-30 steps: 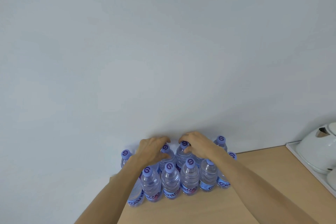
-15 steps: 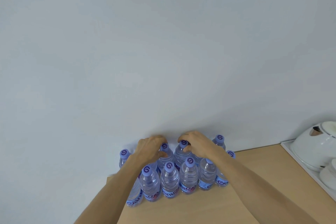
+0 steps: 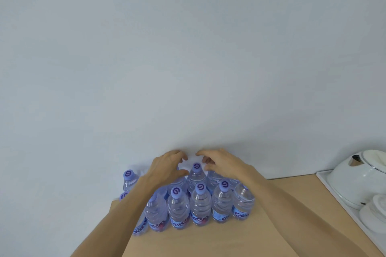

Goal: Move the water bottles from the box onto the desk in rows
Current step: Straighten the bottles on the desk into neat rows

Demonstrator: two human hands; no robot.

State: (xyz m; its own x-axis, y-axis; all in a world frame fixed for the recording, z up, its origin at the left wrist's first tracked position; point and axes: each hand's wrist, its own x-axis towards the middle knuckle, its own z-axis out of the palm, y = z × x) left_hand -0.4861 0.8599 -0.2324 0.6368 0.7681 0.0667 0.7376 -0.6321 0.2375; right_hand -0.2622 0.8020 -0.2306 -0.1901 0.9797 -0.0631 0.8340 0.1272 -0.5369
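Since a sec ago both hands are lifting off the caps they were holding in the back row and are hovering a bit higher. The left hand (image 3: 167, 168) is sitting over the back row w/ fingers loosely curled and thumb out, gripping nothing. The right hand (image 3: 223, 162) is doing the same just beside it, fingertips bent down toward the wall side, nothing in its grasp — between the two hands one back-row clear plastic bottle with a purple cap (image 3: 196, 175) is standing free and upright.

The clear plastic water bottles w/ purple caps and blue labels are standing on the light wooden desk (image 3: 271, 225), packed in rows right against the pale blue-grey wall (image 3: 188, 58). The front row (image 3: 200, 208) is showing about five side by side, touching; the back row is partly hidden by the forearms. One more bottle (image 3: 129, 179) is standing at the far left end, near the desk's corner. The box isn't in view.

Over at the right edge a white round kettle w/ a metal spout (image 3: 361, 179) is sitting on a white tray (image 3: 325, 181) — well apart from the bottles.
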